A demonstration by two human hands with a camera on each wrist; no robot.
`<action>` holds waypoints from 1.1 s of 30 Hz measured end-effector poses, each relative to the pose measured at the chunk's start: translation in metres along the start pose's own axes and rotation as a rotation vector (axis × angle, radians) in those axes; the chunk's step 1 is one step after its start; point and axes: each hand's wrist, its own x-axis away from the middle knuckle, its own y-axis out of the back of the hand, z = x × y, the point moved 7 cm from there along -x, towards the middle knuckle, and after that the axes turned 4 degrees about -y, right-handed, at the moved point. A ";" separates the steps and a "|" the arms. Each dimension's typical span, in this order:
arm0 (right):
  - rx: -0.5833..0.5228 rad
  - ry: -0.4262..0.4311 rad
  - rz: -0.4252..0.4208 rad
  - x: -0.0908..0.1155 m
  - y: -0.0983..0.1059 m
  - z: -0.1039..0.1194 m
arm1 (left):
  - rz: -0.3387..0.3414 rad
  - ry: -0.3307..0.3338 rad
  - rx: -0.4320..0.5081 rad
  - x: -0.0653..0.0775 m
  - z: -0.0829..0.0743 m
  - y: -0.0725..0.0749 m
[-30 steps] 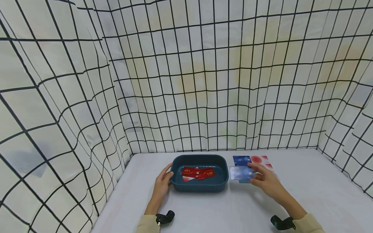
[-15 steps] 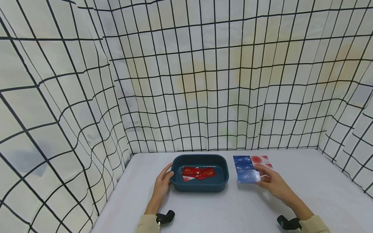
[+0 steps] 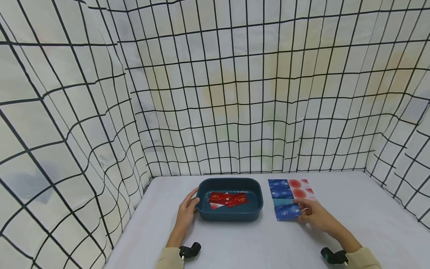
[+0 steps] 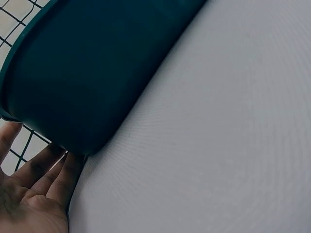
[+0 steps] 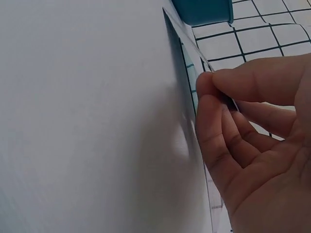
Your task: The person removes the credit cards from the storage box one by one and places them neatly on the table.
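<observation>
The step in hand looks to be setting the card (image 3: 287, 213) down to the right of the tray (image 3: 229, 216), about level with its near side. To do it well, I would lower the card evenly until it lies flat, with its edge square to the teal card (image 3: 281, 202), which sits just beyond it, farther back along the tray. Releasing only once it has settled would be wise (thin, glossy cards can skate on a smooth tabletop (image 3: 242, 243)). Drawing the hand off to the right, away from the tray, should spare the blue cards (image 3: 281, 193), which lie level with the tray's far half.

The right hand (image 3: 317, 216) has its fingers drawn narrow: thumb and fingertips pinch the card by its end farthest from the tray. In the right wrist view the card looks tilted; I cannot tell whether its low edge touches the tabletop.

The left hand (image 3: 186, 209) is at the tray's left end, its fingers fairly straight and a little spread, touching the end wall. That light contact probably suffices to steady the tray, with the red cards (image 3: 237, 200) inside.
</observation>
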 end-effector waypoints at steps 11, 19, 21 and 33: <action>0.117 0.030 0.068 0.002 -0.003 -0.001 | -0.008 0.010 0.011 -0.001 0.003 0.002; 0.132 0.081 0.114 0.007 -0.005 0.003 | 0.000 0.000 -0.024 -0.001 0.001 0.000; 0.136 0.084 0.118 0.008 -0.005 0.002 | 0.003 0.001 -0.019 -0.002 0.001 -0.001; 0.205 0.068 0.111 0.004 -0.005 -0.006 | -0.007 0.009 -0.043 -0.001 0.001 -0.001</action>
